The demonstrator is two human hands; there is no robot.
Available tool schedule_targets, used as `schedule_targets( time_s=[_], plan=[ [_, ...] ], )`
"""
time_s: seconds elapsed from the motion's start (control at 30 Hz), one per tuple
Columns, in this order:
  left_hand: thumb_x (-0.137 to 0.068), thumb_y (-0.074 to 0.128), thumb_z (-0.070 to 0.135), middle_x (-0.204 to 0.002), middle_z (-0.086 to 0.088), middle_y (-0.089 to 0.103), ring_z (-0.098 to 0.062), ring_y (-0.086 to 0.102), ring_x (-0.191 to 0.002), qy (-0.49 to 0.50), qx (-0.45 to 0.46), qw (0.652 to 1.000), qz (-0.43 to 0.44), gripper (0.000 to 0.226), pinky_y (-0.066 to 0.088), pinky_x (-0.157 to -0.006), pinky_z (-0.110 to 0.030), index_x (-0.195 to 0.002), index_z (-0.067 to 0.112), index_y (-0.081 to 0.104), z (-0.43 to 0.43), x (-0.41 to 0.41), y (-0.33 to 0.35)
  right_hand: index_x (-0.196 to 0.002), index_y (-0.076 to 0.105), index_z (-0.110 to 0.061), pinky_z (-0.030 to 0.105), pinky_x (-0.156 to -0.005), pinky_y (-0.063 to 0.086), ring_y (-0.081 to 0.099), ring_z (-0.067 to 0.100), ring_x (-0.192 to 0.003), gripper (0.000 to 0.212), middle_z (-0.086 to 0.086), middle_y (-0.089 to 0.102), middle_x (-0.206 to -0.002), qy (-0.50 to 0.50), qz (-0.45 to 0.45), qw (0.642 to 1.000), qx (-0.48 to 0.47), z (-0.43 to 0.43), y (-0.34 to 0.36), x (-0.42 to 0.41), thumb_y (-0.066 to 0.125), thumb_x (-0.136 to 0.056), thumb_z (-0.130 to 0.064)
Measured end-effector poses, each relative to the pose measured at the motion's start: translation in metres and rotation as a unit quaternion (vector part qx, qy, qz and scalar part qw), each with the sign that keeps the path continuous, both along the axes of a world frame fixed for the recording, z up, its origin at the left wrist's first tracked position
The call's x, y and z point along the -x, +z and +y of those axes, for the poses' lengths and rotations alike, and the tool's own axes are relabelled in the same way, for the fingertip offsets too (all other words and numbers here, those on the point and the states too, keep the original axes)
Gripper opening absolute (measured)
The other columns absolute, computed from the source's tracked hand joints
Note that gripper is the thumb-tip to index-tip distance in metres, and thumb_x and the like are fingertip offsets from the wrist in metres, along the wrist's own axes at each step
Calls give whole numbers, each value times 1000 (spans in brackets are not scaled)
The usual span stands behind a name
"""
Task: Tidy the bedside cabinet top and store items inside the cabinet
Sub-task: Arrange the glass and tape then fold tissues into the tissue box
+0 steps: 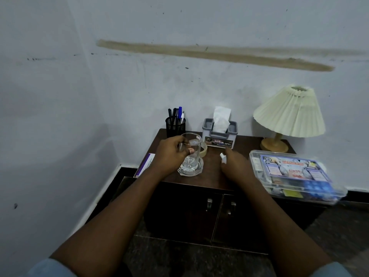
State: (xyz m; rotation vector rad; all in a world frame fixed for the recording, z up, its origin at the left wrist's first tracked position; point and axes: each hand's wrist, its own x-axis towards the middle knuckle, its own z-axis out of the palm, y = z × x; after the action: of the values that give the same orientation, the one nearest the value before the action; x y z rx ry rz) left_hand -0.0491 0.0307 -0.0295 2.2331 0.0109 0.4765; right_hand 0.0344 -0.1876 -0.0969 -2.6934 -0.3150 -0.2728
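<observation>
The left hand [171,153] is closed around one clear glass mug [192,145], with the thumb lying across its near side. The mug stands upright in one glass dish [190,171] on the left part of the cabinet top [211,176]. The right hand [236,165] is over the middle of the top with its back turned up and its fingers curled. It pinches one small white thing [223,158] at its left edge; what this thing is, I cannot tell. Both bare forearms reach forward from the near side. At the far edge stand one black mesh pen holder [175,127] with several pens, one grey tissue box [219,135] and, far right, one lamp [289,112]. One roll of tape [204,150] lies just behind the mug. One clear first-aid box [295,173] lies at the right, reaching over the near edge. One flat purple-and-white item [144,164] is at the left edge. Below, the two cabinet doors [185,212] are closed, each with one handle [209,203].
</observation>
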Motion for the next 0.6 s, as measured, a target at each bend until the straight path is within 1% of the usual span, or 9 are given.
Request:
schedule_targets(
  time_s=[0.07,0.1,0.13,0.17,0.23,0.3,0.4,0.5,0.6],
  plan=[
    [-83,83,28,-99,1,75,-19,69,-90,-3,0,1000,7,28,56,-83,-41,-107,16,74,0,1,0,-101,54,-13,38,-77,44,62,36,-94,14,17,67,-107,1,-14,1000,27,2,0,1,48,-95,-25],
    [-82,83,29,-102,3,74,-17,69,-92,-6,0,1000,10,33,56,-85,-42,-111,18,72,1,1,-1,-101,53,-15,40,-79,44,61,36,-96,14,17,67,-109,-1,-21,998,51,3,1,1,47,-94,-26],
    [-81,84,31,-109,5,73,-15,69,-97,-12,6,1000,14,43,57,-88,-42,-120,21,67,3,1,-2,-109,55,-15,42,-84,44,59,37,-102,21,16,66,-117,-7,-29,997,77,7,1,1,47,-93,-27],
    [-79,85,34,-117,7,70,-14,67,-105,-17,17,999,20,59,56,-94,-42,-131,24,58,4,1,-4,-121,55,-17,47,-91,43,54,38,-111,33,14,62,-126,-13,-33,995,98,11,3,1,46,-92,-30],
    [-71,87,49,-134,5,62,-17,59,-123,-13,2,999,45,102,48,-106,-47,-152,31,28,7,0,-8,-139,47,-28,58,-103,33,43,38,-127,49,10,54,-140,-1,-41,993,114,23,8,-3,43,-92,-38],
    [-61,83,66,-145,0,55,-24,50,-134,21,-78,994,74,131,33,-113,-53,-156,43,-4,8,-2,-15,-143,40,-39,63,-108,21,33,37,-135,54,8,46,-147,33,-40,990,131,35,10,-8,44,-90,-46],
    [-53,78,76,-145,-3,55,-29,46,-134,47,-154,984,81,147,21,-97,-45,-148,51,-32,5,-5,-28,-146,33,-46,69,-107,11,25,41,-139,56,12,38,-151,51,-37,977,204,46,3,-15,48,-92,-43],
    [-48,75,80,-135,-6,62,-29,50,-126,56,-178,980,72,152,20,-91,-42,-146,50,-36,0,-10,-37,-143,39,-42,71,-106,13,28,43,-136,47,14,42,-146,43,-47,973,223,52,-5,-16,43,-97,-43],
    [-45,74,79,-124,-9,67,-30,55,-116,74,-181,980,41,155,26,-90,-44,-148,45,-36,-3,-13,-46,-129,58,-36,66,-105,21,36,36,-126,34,8,51,-132,27,-79,977,199,57,-1,-18,47,-97,-41]
  ],
)
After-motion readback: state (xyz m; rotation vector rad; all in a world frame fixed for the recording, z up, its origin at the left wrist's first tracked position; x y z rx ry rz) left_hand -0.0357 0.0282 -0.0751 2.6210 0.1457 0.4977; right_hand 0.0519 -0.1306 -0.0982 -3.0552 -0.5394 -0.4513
